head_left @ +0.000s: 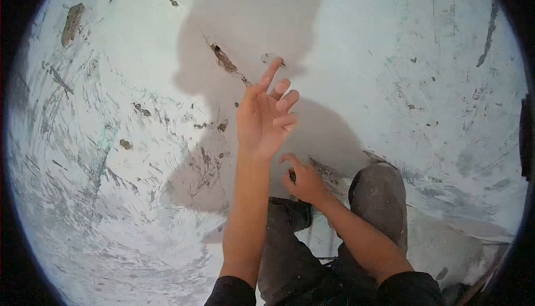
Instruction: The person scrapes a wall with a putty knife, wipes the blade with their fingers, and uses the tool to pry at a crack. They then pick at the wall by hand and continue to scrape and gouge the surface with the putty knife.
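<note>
My left hand [266, 111] is raised in front of a pale, worn wall [345, 44], palm turned toward me. Its index finger points upward, with the tip right at a small chipped spot [266, 57]; the other fingers are loosely bent and apart, holding nothing. Left of that fingertip runs a long brown gouge [224, 59] where the surface has broken away. Lower down, close to my knees, my right hand [307, 184] has its fingers curled around a small dark patch; what it holds, if anything, I cannot tell.
My bent legs in dark trousers [379, 200] and a dark shoe [301, 215] are close below the hands. Broken patches [72, 25] and grey scrapes mark the left of the wall. A large shadow falls around my left hand.
</note>
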`<action>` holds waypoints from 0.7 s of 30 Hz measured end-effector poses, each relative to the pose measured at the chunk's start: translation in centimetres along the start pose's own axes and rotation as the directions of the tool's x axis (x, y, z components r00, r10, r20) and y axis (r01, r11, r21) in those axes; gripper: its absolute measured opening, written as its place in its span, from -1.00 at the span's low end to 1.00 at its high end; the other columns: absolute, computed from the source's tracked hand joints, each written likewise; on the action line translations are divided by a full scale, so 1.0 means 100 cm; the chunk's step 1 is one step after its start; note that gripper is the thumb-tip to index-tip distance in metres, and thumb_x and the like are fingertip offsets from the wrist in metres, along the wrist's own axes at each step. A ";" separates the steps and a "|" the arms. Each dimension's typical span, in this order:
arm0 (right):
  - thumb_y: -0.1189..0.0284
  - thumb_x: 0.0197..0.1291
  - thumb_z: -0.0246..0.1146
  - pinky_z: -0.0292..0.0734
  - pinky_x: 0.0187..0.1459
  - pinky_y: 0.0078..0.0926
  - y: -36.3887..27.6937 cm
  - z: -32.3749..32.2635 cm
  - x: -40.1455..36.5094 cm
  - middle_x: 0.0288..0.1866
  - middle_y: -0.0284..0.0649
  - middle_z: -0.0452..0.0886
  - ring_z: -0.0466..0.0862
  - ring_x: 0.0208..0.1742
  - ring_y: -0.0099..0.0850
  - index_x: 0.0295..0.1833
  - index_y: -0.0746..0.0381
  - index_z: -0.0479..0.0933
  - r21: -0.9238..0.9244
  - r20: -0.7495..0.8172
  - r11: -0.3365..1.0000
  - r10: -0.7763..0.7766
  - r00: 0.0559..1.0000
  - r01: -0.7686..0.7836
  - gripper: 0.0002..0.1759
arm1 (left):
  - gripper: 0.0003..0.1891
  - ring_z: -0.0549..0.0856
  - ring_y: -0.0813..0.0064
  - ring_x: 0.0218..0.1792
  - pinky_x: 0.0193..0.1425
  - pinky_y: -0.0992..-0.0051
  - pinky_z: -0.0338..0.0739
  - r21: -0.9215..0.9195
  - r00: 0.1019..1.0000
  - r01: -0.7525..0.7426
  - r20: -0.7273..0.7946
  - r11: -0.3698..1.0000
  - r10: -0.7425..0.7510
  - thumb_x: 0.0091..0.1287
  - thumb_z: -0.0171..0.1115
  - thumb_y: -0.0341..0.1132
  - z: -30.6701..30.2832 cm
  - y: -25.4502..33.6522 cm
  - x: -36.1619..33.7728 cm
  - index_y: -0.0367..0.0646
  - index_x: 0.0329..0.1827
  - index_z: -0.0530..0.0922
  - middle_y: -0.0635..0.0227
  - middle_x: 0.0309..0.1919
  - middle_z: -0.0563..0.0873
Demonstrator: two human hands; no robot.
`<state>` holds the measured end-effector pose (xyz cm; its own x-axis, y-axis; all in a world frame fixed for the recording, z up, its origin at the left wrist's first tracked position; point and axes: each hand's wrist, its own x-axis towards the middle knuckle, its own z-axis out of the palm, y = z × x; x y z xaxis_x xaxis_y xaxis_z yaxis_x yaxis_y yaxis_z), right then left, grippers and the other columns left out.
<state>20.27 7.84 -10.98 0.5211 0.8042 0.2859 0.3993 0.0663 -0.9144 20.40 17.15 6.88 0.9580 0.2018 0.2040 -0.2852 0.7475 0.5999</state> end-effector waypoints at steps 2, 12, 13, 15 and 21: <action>0.37 0.21 0.18 0.48 -0.41 0.06 0.004 0.003 0.000 -0.64 -0.03 0.51 0.60 -0.53 0.08 0.16 0.06 0.31 -0.015 0.002 1.000 0.000 1.000 0.000 -0.60 | -0.49 0.48 0.57 -0.40 -0.61 0.65 0.36 -0.050 0.999 0.010 0.040 0.999 -0.008 0.44 0.00 -0.25 -0.002 0.000 0.002 -0.07 0.45 0.21 0.42 -0.33 0.55; 0.37 0.21 0.18 0.50 -0.39 0.05 0.006 0.000 0.001 -0.58 -0.03 0.55 0.62 -0.49 0.08 0.18 0.04 0.31 -0.029 -0.037 0.998 -0.049 0.998 0.048 -0.59 | -0.47 0.49 0.49 -0.33 -0.54 0.62 0.44 -0.039 0.945 0.006 0.327 0.999 0.007 0.47 -0.13 -0.29 0.012 0.003 0.000 -0.24 0.48 0.17 0.34 -0.30 0.52; 0.37 0.21 0.18 0.50 -0.38 0.05 0.001 -0.003 0.000 -0.58 -0.03 0.55 0.62 -0.49 0.07 0.18 0.04 0.31 -0.035 -0.014 0.999 -0.012 1.000 0.012 -0.58 | -0.48 0.48 0.51 -0.34 -0.54 0.62 0.44 -0.078 0.961 0.000 0.275 0.997 0.021 0.47 -0.13 -0.30 0.005 0.004 0.000 -0.25 0.48 0.17 0.35 -0.30 0.52; 0.37 0.21 0.18 0.50 -0.38 0.05 -0.002 -0.003 -0.001 -0.58 -0.04 0.55 0.62 -0.49 0.06 0.18 0.04 0.31 -0.036 0.013 0.999 0.022 1.000 -0.021 -0.58 | -0.48 0.47 0.53 -0.35 -0.54 0.63 0.43 -0.111 0.976 -0.011 0.217 0.994 0.036 0.47 -0.12 -0.31 -0.005 0.005 -0.001 -0.25 0.48 0.18 0.35 -0.31 0.52; 0.38 0.20 0.18 0.47 -0.41 0.03 0.006 0.002 0.001 -0.61 -0.02 0.52 0.61 -0.52 0.06 0.18 0.06 0.31 -0.007 -0.011 1.000 -0.022 1.000 0.022 -0.58 | -0.48 0.43 0.58 -0.39 -0.55 0.65 0.39 -0.150 0.994 -0.011 0.104 0.989 0.027 0.45 -0.08 -0.32 -0.010 0.006 0.000 -0.24 0.47 0.21 0.39 -0.31 0.53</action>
<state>20.41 8.04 -11.54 0.5201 0.7962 0.3091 0.4159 0.0800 -0.9059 20.29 18.20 6.45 0.9413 0.1548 0.2999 -0.2881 0.8316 0.4748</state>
